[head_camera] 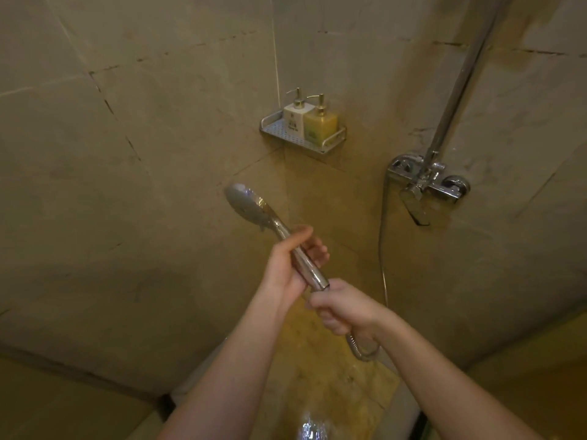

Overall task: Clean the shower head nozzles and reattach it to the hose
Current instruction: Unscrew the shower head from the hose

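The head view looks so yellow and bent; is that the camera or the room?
Head view: dim, warm yellowish light tints the wall tiles; the wide lens bows their grout lines; glare sits on the wet floor and the shower head; the soap bottles look soft, their labels unreadable.

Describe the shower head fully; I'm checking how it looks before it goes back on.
The shower head looks like shiny chrome, with an oval spray end and a long straight handle. It is held tilted, spray end up and to the left. The left hand grips the handle; the right hand holds the hose end at the handle's base. Whether they are joined is hidden.
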A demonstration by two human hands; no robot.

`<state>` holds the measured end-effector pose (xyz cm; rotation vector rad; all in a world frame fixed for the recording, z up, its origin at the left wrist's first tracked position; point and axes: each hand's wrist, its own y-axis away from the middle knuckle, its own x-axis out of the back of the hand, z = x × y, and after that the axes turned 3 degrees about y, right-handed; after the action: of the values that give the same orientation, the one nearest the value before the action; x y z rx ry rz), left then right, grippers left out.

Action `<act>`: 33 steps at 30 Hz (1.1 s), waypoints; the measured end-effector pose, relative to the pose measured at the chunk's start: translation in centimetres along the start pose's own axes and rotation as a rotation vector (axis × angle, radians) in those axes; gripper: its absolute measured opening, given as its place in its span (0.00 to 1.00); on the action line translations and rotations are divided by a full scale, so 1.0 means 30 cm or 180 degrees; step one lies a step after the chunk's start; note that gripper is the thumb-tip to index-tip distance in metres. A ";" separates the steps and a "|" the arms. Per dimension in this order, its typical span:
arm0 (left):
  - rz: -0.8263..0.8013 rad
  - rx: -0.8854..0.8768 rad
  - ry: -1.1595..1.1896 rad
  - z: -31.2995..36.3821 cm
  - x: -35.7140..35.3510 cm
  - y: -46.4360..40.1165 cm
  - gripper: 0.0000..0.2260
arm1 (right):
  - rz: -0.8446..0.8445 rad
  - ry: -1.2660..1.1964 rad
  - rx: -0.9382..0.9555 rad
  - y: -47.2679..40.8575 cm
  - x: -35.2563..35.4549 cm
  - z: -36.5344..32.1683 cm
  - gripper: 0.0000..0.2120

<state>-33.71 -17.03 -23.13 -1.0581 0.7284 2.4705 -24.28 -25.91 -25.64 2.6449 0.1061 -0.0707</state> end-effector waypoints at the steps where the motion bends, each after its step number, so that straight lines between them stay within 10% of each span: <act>1: -0.0335 0.0001 0.0195 0.012 -0.002 0.007 0.06 | -0.0360 -0.0210 -0.0088 0.011 0.002 -0.013 0.19; 8: -0.2086 0.0699 0.0703 0.048 -0.006 -0.009 0.18 | -0.2237 -0.1082 -0.0439 0.000 0.002 -0.023 0.14; 19: 0.1823 -0.0413 -0.0697 -0.068 0.021 -0.073 0.12 | 0.0630 0.0866 -0.0092 -0.088 -0.048 0.087 0.15; 27: 0.1947 -0.0340 -0.0896 -0.130 0.104 -0.100 0.05 | 0.1639 0.2656 -0.0048 -0.133 -0.045 0.126 0.06; 33: 0.0848 0.0134 -0.0274 -0.043 0.106 -0.057 0.05 | 0.0515 0.0514 -0.0162 -0.089 -0.020 0.077 0.12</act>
<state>-34.23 -16.03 -26.80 -0.8828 0.9435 2.6896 -25.18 -24.70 -28.87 2.5947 -0.0522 0.1973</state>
